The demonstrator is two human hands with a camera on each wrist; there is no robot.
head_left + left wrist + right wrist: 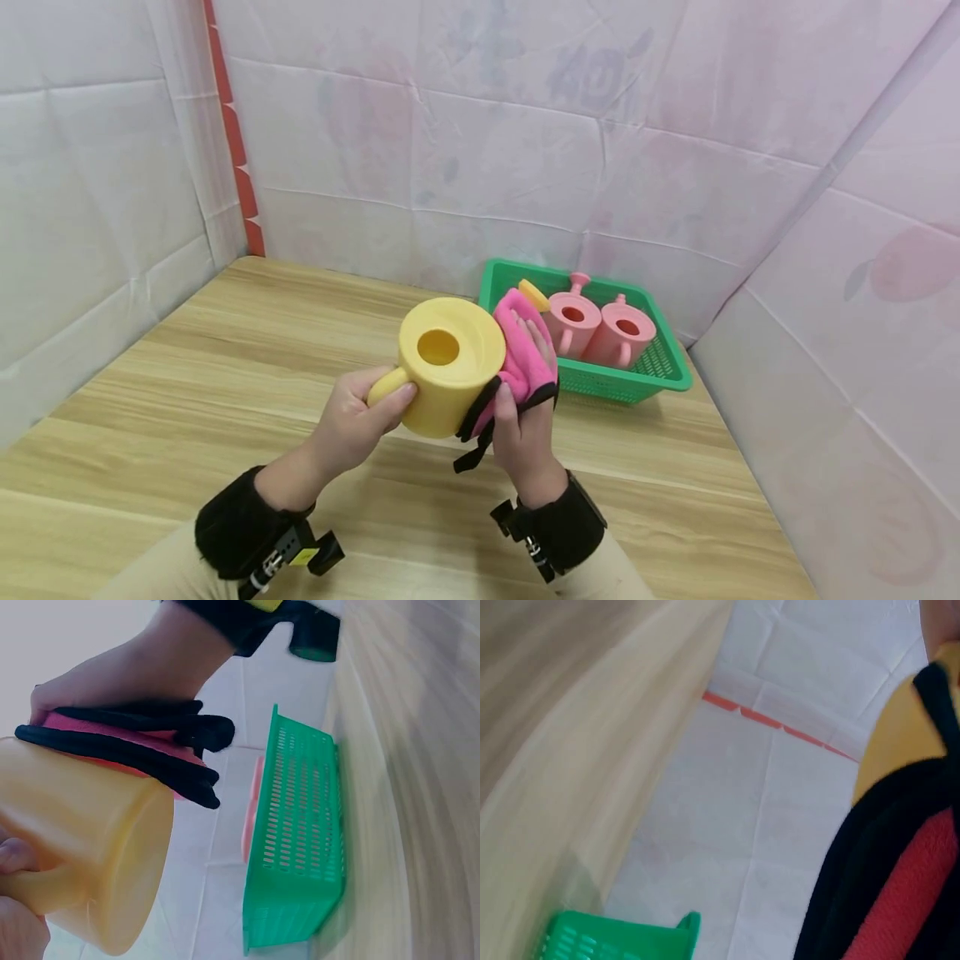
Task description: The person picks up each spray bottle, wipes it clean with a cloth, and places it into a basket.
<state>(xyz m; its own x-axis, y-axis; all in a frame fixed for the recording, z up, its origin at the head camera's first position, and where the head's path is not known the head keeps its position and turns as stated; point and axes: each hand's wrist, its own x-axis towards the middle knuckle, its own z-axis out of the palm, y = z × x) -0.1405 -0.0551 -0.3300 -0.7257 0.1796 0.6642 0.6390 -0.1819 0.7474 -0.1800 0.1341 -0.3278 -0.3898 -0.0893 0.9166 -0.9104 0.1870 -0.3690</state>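
Observation:
A yellow watering can (451,387) is held up above the table, its round top opening facing the head camera. My left hand (352,425) grips its handle, thumb on top. With my right hand (528,425) I hold a pink cloth with black edging (522,354) against the can's right side. The cloth is folded, and a black strap dangles below it. Beyond the cloth the can's yellow spout end (533,296) sticks out; the rest of the spout is hidden. In the left wrist view the can's flat base and the cloth's black edges (120,750) show.
Behind my right hand a green basket (675,375) stands on the wooden table (247,375). Two pink watering cans (573,315) sit upright inside it, side by side. White sheeting (450,150) walls the table at the back and both sides.

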